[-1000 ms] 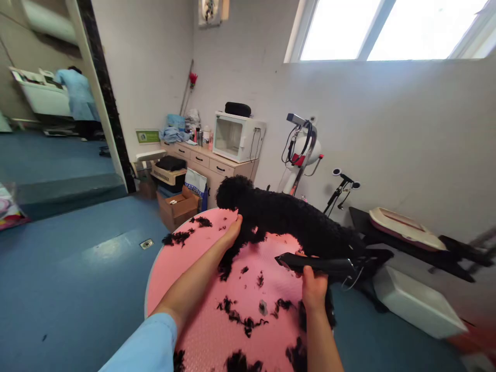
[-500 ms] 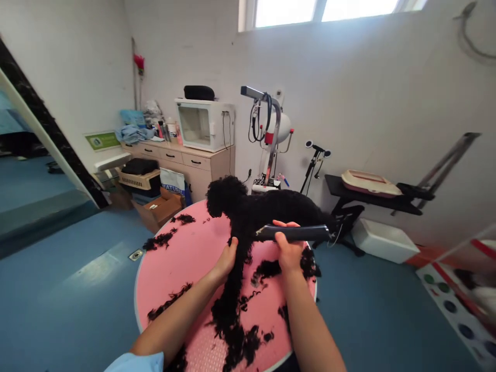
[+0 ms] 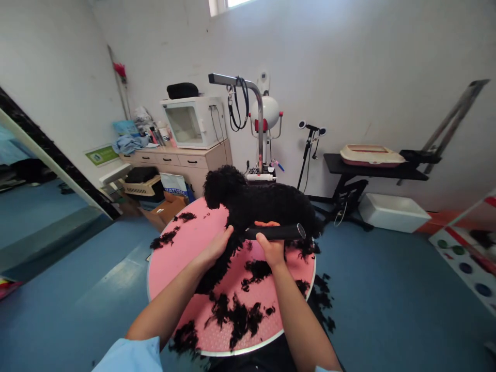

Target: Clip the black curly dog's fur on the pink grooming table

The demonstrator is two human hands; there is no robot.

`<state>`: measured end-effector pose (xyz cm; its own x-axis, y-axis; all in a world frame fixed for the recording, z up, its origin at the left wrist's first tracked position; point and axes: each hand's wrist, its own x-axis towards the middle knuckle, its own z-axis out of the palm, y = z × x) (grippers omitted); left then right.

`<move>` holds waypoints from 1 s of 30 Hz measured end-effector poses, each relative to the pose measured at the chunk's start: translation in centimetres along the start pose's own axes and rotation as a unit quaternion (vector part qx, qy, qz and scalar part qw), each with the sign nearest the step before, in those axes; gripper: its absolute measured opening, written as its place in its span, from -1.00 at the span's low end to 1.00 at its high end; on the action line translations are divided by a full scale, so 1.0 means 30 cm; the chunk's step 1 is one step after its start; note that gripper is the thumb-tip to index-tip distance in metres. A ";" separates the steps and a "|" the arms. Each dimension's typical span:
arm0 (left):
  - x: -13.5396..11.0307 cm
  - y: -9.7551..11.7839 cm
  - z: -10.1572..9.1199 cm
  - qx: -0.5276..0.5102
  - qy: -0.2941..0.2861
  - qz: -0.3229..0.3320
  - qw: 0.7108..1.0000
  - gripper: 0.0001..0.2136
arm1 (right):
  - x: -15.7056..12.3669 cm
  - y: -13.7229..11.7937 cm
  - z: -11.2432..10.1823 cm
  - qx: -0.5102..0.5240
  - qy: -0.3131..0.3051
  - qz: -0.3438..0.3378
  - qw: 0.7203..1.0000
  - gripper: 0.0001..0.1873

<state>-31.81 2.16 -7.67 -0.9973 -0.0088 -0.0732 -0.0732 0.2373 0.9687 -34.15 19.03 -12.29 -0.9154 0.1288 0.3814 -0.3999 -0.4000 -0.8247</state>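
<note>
A black curly-haired dog (image 3: 275, 199) stands on a round pink table (image 3: 170, 263), its head to the left. My left hand (image 3: 220, 245) is closed round the upper part of its front leg, and the fingertips are hidden behind the fur. In my right hand (image 3: 272, 250) is a dark hair clipper (image 3: 285, 232), gripped with the thumb on the near side and fingers behind. The clipper lies nearly level, its rear end pointing right. Its blade end is at the dog's shoulder, lost against the black coat.
Clumps of cut black hair (image 3: 240, 315) lie over the table, with more on the blue floor (image 3: 323, 299) at right. Behind the dog rises a metal grooming arm (image 3: 259, 103) with a black loop leash (image 3: 244, 103). A black side table (image 3: 337, 163) stands at right.
My view has shifted. The clipper has turned so its round rear end shows, and its blade end sits closer to my left hand. The held leg now slants further left.
</note>
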 end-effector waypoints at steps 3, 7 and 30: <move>-0.005 0.031 -0.009 0.017 -0.007 0.000 1.000 -0.53 | 0.011 -0.008 -0.014 0.026 0.011 0.004 1.000 -0.62; 0.002 0.059 -0.031 0.068 -0.006 -0.019 0.998 -0.49 | 0.030 -0.031 0.005 0.071 0.058 -0.040 0.995 -0.64; 0.007 0.071 -0.068 0.161 0.016 0.086 0.983 -0.57 | 0.071 -0.051 0.020 0.180 0.046 0.056 0.981 -0.65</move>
<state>-32.21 0.69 -5.13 -0.9948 0.0281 0.0976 0.0975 0.5325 0.8408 -35.47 19.35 -9.96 -0.9596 0.1409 0.2434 -0.2693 -0.7094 -0.6513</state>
